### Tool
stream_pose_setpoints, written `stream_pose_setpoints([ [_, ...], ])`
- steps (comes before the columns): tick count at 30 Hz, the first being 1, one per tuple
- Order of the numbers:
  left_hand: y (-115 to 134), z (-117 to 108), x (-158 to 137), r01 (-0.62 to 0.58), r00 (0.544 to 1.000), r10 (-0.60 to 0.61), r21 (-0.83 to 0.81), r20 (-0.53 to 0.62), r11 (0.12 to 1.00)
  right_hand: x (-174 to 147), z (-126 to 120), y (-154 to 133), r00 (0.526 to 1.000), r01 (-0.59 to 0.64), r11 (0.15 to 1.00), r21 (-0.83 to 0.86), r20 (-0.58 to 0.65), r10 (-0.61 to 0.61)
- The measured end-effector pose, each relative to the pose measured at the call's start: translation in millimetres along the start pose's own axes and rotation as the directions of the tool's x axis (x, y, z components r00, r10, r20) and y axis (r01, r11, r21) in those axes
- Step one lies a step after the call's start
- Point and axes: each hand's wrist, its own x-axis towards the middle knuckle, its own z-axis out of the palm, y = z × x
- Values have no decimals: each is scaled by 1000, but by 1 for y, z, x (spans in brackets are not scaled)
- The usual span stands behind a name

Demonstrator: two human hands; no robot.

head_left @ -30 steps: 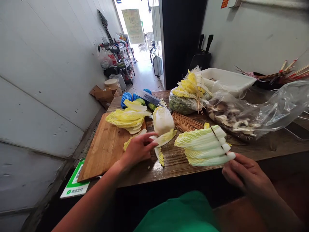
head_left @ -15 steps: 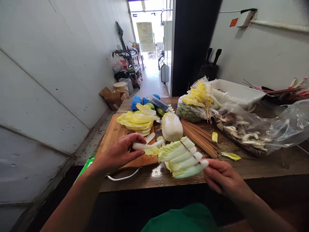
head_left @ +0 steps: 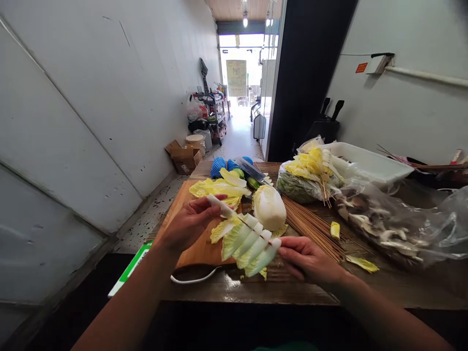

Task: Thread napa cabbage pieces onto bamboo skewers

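My left hand [head_left: 186, 222] is closed on the white stem of a napa cabbage leaf [head_left: 222, 206], pinched between thumb and fingers. My right hand [head_left: 305, 258] grips the lower end of a skewer of cabbage leaves [head_left: 250, 246]. Several pale leaves sit side by side on that thin brown stick, their frilly tips hanging down. The stick's far end reaches the leaf in my left hand; whether it pierces it I cannot tell. Just behind stands a trimmed napa cabbage [head_left: 270, 207]. Loose yellow leaves [head_left: 219, 187] lie on the wooden cutting board [head_left: 193, 253].
A knife [head_left: 250, 170] rests across green vegetables at the back. Bare skewers [head_left: 310, 224] lie right of the cabbage. Farther right are a mushroom bag [head_left: 380, 229], finished cabbage skewers [head_left: 310, 165] on a vegetable bag and a white tray [head_left: 376, 163]. A white strip [head_left: 195, 279] lies near the front edge.
The skewered leaves have tilted, their tips swinging downward, and my right hand has come in closer to my left. The left hand's leaf now points up and left. The view has shifted upward.
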Motion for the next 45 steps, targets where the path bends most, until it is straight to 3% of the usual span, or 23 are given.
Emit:
stream_pose_setpoints([
  [5,16,-11,1,14,1000,-15,117,6,993,14,-8,-10,999,-1,1000,-15,45,1],
  [10,36,-17,-1,-124,986,141,181,-85,976,25,-9,-11,995,-11,1000,8,101,10],
  [14,25,-18,1,77,997,-77,351,-15,933,32,-10,-5,996,10,1000,-4,93,-10],
  [20,-10,-18,9,287,957,-289,46,38,957,35,-16,7,997,0,999,-39,80,3],
  [25,-15,-11,17,380,916,-393,-142,-77,914,35,-20,8,997,-18,998,-60,76,23],
  [31,-18,-5,22,361,918,-371,-96,-140,928,34,-19,5,996,-53,997,-54,74,57],
  [45,-13,-3,26,392,910,-400,-81,-111,916,33,-21,8,995,-66,996,-60,71,70],
])
